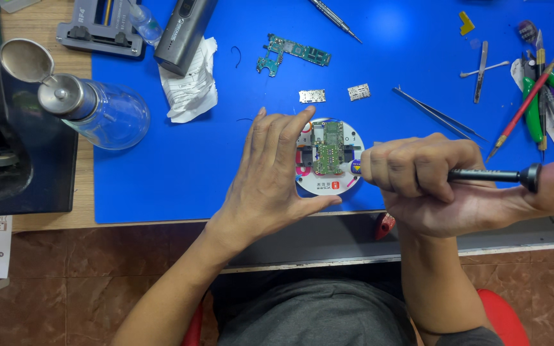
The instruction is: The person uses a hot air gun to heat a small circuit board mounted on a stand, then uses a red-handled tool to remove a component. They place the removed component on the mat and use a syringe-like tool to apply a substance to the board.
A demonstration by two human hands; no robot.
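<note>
A person sits at a blue mat (181, 166) on a wooden table. In the middle of the mat lies a round white holder (328, 157) with a small green circuit board (327, 147) clamped on top of it. The left hand (270, 176) rests flat beside the holder, fingers straight and close together, and its thumb and first finger touch the holder's rim. The right hand (437, 182) is curled in a fist around a thin black screwdriver (495, 174), fingers shut tight on it, the thumb pressing on its back end. The tool's tip sits just at the holder's right edge. Farther back lie another green board (293, 52), two little metal covers (340, 94), tweezers (437, 114) and a glass bottle (97, 109).
</note>
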